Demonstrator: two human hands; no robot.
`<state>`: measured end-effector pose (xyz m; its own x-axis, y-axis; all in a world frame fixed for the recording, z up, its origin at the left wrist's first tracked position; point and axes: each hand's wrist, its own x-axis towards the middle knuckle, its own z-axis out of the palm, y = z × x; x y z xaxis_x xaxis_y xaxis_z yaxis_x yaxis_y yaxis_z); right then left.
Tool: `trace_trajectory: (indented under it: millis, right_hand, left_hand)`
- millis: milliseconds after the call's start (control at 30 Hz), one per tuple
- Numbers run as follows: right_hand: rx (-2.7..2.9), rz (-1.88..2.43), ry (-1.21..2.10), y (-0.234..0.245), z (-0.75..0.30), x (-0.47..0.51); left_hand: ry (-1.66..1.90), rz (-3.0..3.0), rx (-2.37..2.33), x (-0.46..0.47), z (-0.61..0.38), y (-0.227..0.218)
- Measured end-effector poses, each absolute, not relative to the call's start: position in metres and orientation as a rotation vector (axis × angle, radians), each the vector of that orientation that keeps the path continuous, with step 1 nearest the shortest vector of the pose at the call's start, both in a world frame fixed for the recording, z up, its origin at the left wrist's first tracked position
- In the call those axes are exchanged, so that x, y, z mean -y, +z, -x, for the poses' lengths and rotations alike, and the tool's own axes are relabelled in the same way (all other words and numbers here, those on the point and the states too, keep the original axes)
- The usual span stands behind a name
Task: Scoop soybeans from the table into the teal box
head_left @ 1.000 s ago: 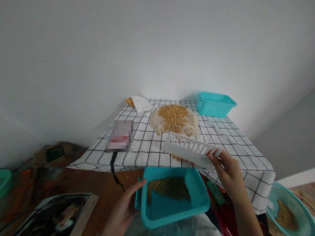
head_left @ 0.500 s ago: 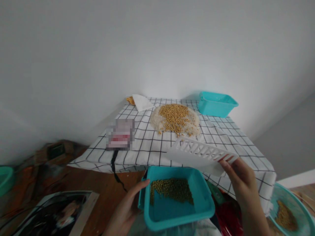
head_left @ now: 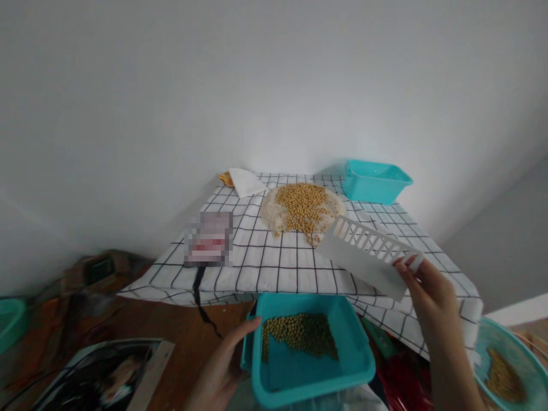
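My left hand [head_left: 226, 359] grips the left side of a teal plastic bin [head_left: 312, 394], its thumb over the rim, at the table's front edge. Inside the bin lie yellowish-green beans [head_left: 297, 331], darker toward the right where shadow falls. Pinched in my right hand [head_left: 430, 288] is a white plastic slotted panel [head_left: 363, 254], held by its right end and slanting above the table. Past the panel's far left corner, yellow soybeans [head_left: 302, 200] are heaped over a pale, rice-like layer [head_left: 270, 208] on the checked cloth [head_left: 257, 262].
A second teal bin [head_left: 377, 182] stands at the back right, near the wall. A white cloth [head_left: 246, 182] lies back left, and a blurred-out flat object [head_left: 209, 240] with a black strap is at left. On the right, below the table, is a basin [head_left: 514, 342] with tan contents.
My right hand has raised the slotted panel and shifted it a little right; its broad face now shows more. My left hand and the bin beside it stay nearly still.
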<state>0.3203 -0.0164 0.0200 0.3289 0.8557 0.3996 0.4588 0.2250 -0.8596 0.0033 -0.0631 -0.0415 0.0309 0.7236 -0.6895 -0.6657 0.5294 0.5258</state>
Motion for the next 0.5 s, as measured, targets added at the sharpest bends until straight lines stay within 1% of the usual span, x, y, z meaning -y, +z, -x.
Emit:
trace_trajectory:
  millis: [200,333,500]
  right_hand:
    - [1.382,1.393,0.416,0.02,-0.31,0.001]
    - [1.383,1.377,0.337,0.019,-0.302,-0.022]
    - [1.391,1.297,0.297,0.02,-0.29,-0.045]
  left_hand:
    - [1.041,-0.07,-1.137,0.062,-0.003,-0.039]
    - [1.047,-0.066,-1.212,0.063,-0.004,-0.037]
    - [1.024,-0.096,-1.15,0.064,-0.003,-0.037]
